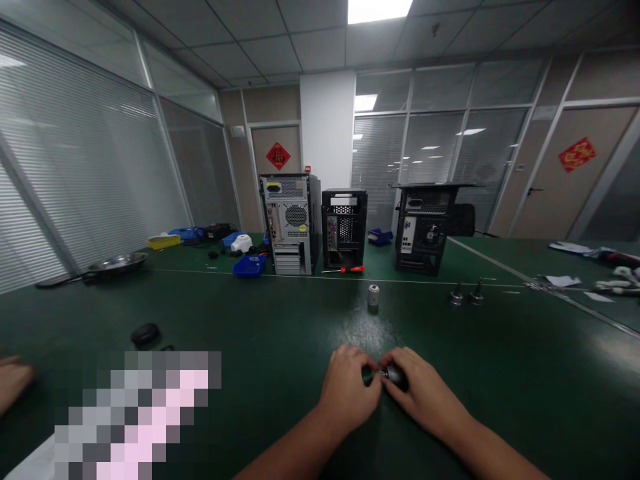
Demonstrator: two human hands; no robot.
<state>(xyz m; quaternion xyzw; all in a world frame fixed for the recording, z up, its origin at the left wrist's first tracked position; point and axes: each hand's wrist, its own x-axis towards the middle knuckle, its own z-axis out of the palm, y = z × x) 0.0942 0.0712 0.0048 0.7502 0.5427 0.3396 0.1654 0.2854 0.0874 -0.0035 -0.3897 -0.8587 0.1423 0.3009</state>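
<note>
Low over the green table, my right hand [420, 390] is closed round a small dark rounded metal part [397, 377], which lies on its side with a thin shiny end toward the left. My left hand [353, 387] is closed in a pinch right at that thin end; what lies between its fingertips is too small to make out. Beyond my hands a small white-and-silver cylinder [373, 295] stands upright. Farther right stand two metal parts with wide bases and narrow pointed tops, a left one [456, 295] and a right one [477, 293].
Computer cases line the back: a grey one [290, 223], a small black one [345, 230] and a black one [424, 230]. A red screwdriver [353, 269], blue tray [250, 266] and pan [117, 263] lie about. Left are a black round object [145, 333] and another person's hand [14, 383].
</note>
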